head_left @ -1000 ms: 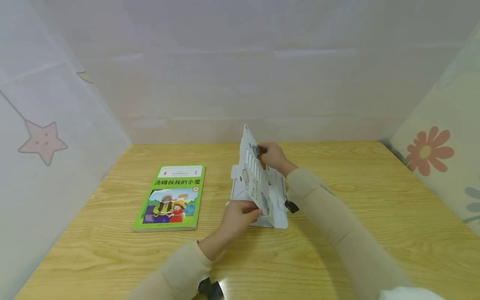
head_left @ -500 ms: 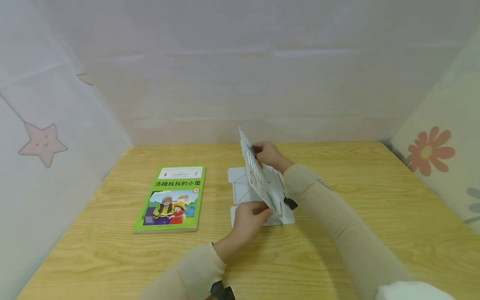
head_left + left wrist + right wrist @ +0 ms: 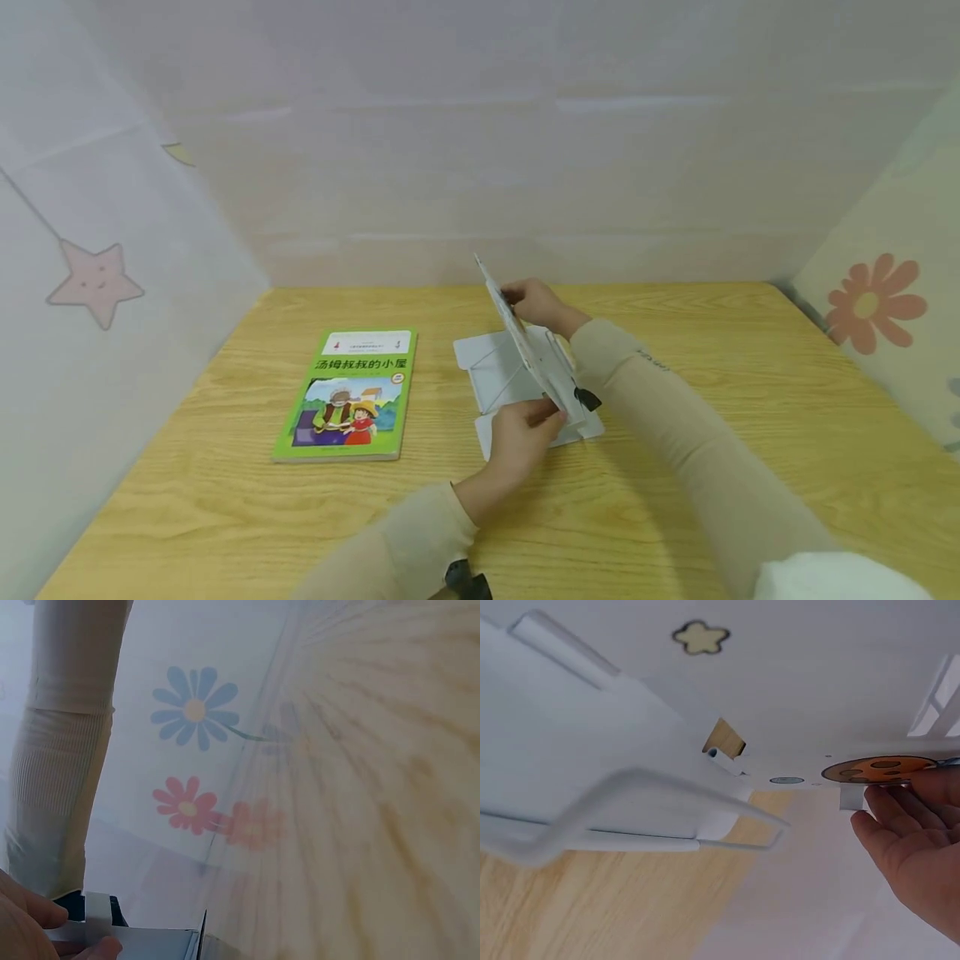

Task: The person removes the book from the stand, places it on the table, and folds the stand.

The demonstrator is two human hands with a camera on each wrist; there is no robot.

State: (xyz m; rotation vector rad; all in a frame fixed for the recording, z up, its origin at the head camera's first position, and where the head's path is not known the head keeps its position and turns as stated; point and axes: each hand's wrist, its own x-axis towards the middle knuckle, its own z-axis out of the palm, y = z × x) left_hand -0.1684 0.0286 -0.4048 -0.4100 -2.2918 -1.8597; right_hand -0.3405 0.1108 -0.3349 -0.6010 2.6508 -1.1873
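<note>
A white folding book stand stands on the table, its printed panel (image 3: 519, 333) raised at an angle over the flat base plate (image 3: 498, 379). My left hand (image 3: 519, 440) pinches the panel's lower front edge; in the left wrist view its fingers lie around a small white tab (image 3: 98, 913). At the panel's upper part, my right hand (image 3: 538, 302) grips the edge, beside an orange printed planet (image 3: 877, 769) in the right wrist view. A white wire bracket (image 3: 634, 780) sticks out from the stand there. From the head view the panel's face is almost edge-on.
A green picture book (image 3: 341, 400) lies face up to the left of the stand. The wooden table (image 3: 210, 508) has printed cloth walls (image 3: 480, 183) behind it and on both sides.
The stand has turned and shifted slightly right, so its panel now shows nearly edge-on and more of the base is visible. My left hand has moved right with it.
</note>
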